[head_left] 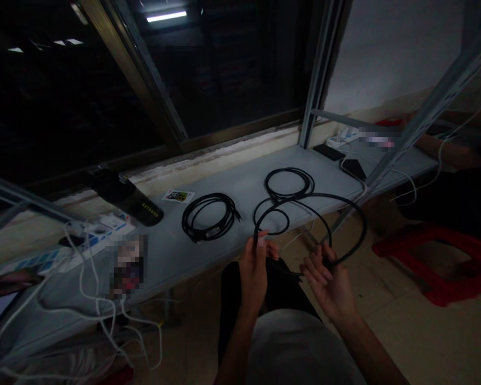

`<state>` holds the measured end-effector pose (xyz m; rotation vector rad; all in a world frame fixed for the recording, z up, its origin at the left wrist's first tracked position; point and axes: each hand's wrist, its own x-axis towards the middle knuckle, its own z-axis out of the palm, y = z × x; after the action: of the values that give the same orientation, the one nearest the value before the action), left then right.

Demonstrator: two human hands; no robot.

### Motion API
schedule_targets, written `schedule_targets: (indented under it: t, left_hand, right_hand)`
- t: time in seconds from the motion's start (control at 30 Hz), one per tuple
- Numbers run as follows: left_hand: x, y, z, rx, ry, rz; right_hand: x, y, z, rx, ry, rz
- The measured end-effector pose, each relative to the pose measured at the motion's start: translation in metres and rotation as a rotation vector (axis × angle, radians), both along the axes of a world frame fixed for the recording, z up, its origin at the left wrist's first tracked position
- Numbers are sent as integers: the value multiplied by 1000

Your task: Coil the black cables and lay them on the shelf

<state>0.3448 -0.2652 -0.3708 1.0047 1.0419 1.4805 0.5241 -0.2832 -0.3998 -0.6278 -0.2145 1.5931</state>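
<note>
A black cable [358,214] runs in a wide loop between my two hands, in front of the shelf's edge. My left hand [258,259] pinches it between thumb and fingers at the loop's left side. At the lower right, my right hand [324,272] has its fingers closed on the same cable. Coiled black cable [291,170] lies on the grey shelf just beyond the loop; dim light hides whether it joins the held length. A separate bundled black cable [192,214] with a plug end rests on the shelf to the left.
The narrow grey shelf [240,184] runs under a dark window. On it are a dark bottle [138,203], a card [178,196], a power strip [100,235] with white cords, and phones [329,152]. A red stool [436,289] stands right, near another person's arm [449,152].
</note>
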Motion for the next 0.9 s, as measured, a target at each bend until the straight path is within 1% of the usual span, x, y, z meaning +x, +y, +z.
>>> schedule_targets:
  t: [0.07,0.13,0.23,0.3,0.33,0.37,0.43,0.53,0.6,0.63,0.67,0.7,0.77,0.83,0.9]
  left_hand:
    - [-7,7,8,20,43,-27]
    - [-10,13,13,28,44,-25]
    - [-13,25,17,86,51,55]
    - [-22,34,23,137,108,109]
    - [-29,39,27,152,136,105]
    - [-36,44,31,156,152,73]
    - [-54,51,41,137,121,-50]
    - [-76,57,53,101,-43,-312]
    - [-83,59,57,73,-175,-473]
    - [-84,61,58,52,-221,-523]
    - [-83,62,60,31,-245,-536]
    - [-80,64,62,14,-242,-515]
    - [-75,68,69,18,-168,-425]
    - [-73,71,84,80,-48,-383]
    - [-75,74,103,153,91,-448]
  right_hand:
    - [-3,8,6,25,-2,1]
    - [-9,14,10,41,-27,14]
    - [-19,20,16,63,-94,41]
    - [-21,22,24,86,-162,48]
    - [-20,23,29,100,-203,47]
    - [-18,24,34,115,-248,43]
    - [-12,27,46,144,-334,34]
    - [-2,29,63,179,-392,36]
    - [3,29,72,198,-376,50]
    - [4,29,75,208,-364,59]
    - [6,30,78,221,-358,72]
    - [7,30,80,238,-359,86]
    - [11,34,83,274,-380,112]
    - [15,38,85,293,-408,125]
    - [19,42,88,292,-430,118]
